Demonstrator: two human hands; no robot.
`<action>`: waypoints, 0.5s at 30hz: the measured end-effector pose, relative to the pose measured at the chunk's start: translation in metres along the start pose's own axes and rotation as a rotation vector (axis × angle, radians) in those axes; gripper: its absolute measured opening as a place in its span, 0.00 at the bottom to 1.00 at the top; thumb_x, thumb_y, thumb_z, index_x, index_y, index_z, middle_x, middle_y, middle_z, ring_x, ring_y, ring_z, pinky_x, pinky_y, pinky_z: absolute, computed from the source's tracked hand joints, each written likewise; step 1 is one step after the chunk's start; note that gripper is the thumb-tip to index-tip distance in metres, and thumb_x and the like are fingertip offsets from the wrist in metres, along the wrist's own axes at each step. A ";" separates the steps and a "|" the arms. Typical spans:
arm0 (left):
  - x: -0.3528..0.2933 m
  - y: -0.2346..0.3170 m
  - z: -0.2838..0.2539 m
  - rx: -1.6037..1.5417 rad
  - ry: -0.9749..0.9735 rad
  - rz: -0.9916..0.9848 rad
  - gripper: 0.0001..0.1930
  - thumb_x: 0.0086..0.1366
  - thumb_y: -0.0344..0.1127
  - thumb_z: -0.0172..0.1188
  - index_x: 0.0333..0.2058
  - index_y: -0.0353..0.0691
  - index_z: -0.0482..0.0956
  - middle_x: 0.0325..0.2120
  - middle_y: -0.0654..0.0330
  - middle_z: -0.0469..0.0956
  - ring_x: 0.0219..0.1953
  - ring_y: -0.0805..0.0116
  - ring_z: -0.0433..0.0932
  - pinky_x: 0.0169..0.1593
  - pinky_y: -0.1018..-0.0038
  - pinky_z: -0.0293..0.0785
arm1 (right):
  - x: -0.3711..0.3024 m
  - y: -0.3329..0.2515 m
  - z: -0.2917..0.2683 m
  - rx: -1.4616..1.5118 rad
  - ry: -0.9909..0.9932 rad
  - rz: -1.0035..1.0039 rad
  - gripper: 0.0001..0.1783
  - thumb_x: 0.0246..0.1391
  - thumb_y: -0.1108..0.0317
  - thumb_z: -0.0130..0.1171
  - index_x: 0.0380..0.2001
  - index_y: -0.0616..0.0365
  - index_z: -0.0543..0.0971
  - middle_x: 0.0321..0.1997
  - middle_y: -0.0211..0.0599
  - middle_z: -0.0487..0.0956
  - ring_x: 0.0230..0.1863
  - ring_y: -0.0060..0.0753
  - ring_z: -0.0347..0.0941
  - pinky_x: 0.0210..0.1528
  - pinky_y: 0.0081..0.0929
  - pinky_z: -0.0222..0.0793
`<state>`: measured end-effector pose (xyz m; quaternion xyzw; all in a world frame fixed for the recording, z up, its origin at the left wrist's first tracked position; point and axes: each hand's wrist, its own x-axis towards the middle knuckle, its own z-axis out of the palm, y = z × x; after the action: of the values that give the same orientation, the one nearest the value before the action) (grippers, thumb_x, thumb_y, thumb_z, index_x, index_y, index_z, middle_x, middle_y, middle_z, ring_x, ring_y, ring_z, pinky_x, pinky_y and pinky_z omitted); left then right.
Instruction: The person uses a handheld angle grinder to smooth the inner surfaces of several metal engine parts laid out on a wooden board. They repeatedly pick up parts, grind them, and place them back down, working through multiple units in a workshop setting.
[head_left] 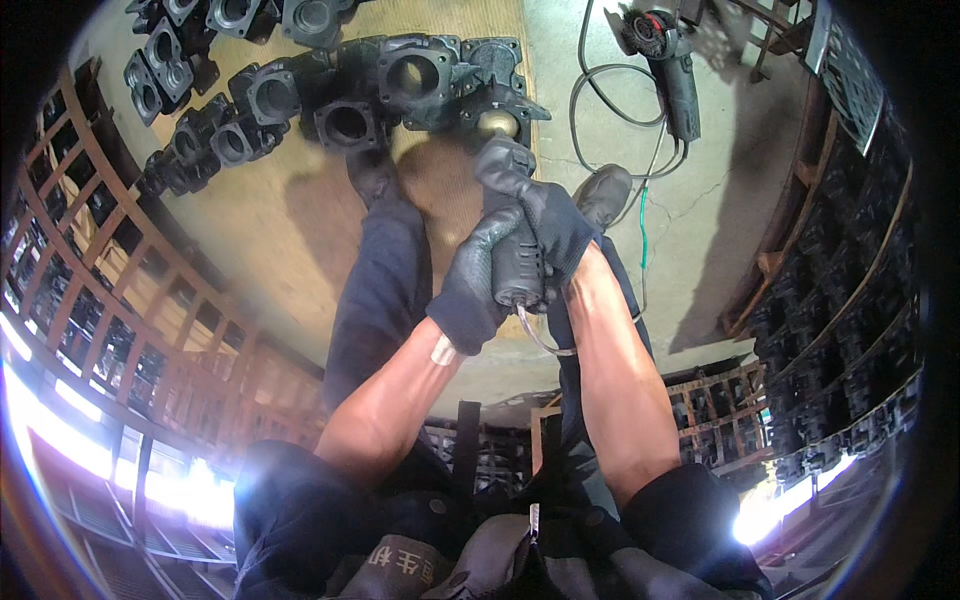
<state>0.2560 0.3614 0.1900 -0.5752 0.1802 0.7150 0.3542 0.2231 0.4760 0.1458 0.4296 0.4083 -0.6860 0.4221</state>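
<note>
Left hand (477, 270) and right hand (548, 215), both gloved, have their fingers wrapped round a corded black power tool (519, 268), held right by a black casting (510, 98). There's also a grinder (678, 90) lying on the floor (690, 215), off to the right.

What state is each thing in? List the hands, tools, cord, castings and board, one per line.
Held power tool: gripped in both hands; running or not, cannot tell.
Left hand: gloved, closed around the tool's rear.
Right hand: gloved, closed around it farther forward.
Second power tool: lying unheld on the floor.
Black cord: loosely looped.
Castings: grouped, several with round openings showing.
Board: flat, castings on it.
</note>
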 end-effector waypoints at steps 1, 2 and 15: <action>-0.001 0.000 0.000 -0.011 -0.009 -0.004 0.17 0.65 0.47 0.57 0.42 0.39 0.74 0.26 0.57 0.78 0.19 0.60 0.79 0.18 0.62 0.81 | -0.002 -0.001 0.000 -0.016 0.005 -0.003 0.20 0.52 0.54 0.64 0.31 0.64 0.81 0.25 0.31 0.77 0.24 0.24 0.72 0.27 0.25 0.69; -0.001 0.000 0.000 -0.021 -0.017 -0.008 0.16 0.65 0.46 0.57 0.42 0.39 0.74 0.26 0.57 0.78 0.19 0.60 0.79 0.19 0.62 0.81 | -0.003 -0.001 0.001 0.010 0.015 0.034 0.20 0.52 0.54 0.64 0.31 0.65 0.81 0.25 0.31 0.77 0.24 0.24 0.73 0.27 0.25 0.69; -0.003 -0.001 0.002 -0.077 0.025 -0.007 0.16 0.64 0.44 0.58 0.44 0.40 0.75 0.29 0.56 0.80 0.21 0.61 0.80 0.21 0.64 0.82 | 0.000 -0.001 0.004 0.058 0.076 0.136 0.22 0.52 0.52 0.63 0.30 0.65 0.81 0.25 0.35 0.78 0.22 0.26 0.72 0.27 0.28 0.70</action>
<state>0.2554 0.3622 0.1940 -0.5978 0.1550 0.7130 0.3319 0.2211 0.4724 0.1477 0.4939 0.3740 -0.6505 0.4393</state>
